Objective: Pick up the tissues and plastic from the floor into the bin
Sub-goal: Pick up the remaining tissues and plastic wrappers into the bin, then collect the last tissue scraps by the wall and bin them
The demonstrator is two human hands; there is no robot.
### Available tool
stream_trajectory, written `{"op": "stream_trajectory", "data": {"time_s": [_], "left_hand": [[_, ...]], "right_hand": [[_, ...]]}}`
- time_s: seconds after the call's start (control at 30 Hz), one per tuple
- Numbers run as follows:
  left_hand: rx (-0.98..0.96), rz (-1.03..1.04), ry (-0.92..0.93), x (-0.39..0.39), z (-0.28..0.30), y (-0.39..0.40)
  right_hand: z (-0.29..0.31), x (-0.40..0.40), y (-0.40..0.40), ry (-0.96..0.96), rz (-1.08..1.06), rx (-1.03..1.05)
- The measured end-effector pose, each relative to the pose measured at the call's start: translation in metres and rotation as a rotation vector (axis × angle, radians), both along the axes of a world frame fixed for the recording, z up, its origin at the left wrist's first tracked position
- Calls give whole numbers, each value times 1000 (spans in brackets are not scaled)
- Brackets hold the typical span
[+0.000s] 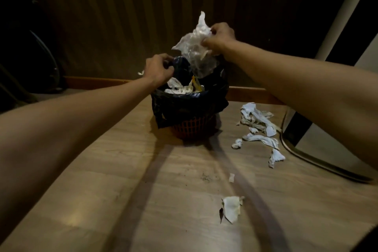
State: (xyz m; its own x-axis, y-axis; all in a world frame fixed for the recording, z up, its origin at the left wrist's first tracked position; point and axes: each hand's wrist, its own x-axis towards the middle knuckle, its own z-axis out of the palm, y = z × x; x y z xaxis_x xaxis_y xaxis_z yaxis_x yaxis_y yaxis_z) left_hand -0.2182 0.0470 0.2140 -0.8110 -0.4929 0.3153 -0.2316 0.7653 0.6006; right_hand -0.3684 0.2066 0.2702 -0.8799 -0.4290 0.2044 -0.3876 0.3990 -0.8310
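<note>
Nearest the viewer, a torn off-white tissue scrap [231, 207] lies flat on the pale wood-grain floor [102, 180], with a much smaller white fragment [231, 177] just beyond it; both are well apart from the bin and not yet collected. Farther on, to the right of the bin, a loose cluster of crumpled white tissues [258, 127] lies scattered near a curved metal furniture base [319, 163]. At mid-depth stands the small red lattice plastic bin [192, 127], lined with a black plastic bag [190, 102] whose edge folds down over the rim; white tissue is already visible inside. The left hand [158, 69] has its fingers [167, 67] clenched on the liner's near-left edge, apparently to hold the mouth open and steady the light bin. The right hand [219, 38] pinches the upper corner of a crumpled sheet of clear plastic film [195, 47], held directly above the opening so that its lower end hangs toward the liner and should drop inside on release. Behind, a dark ribbed wall panel [122, 16] closes the scene.
</note>
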Motion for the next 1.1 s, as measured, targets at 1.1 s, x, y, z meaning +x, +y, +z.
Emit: {"op": "stream_trajectory", "data": {"time_s": [1.1], "left_hand": [[-292,-278,56,7,-26,49]], "right_hand": [[-138,-57,154,89,-37,584]]}}
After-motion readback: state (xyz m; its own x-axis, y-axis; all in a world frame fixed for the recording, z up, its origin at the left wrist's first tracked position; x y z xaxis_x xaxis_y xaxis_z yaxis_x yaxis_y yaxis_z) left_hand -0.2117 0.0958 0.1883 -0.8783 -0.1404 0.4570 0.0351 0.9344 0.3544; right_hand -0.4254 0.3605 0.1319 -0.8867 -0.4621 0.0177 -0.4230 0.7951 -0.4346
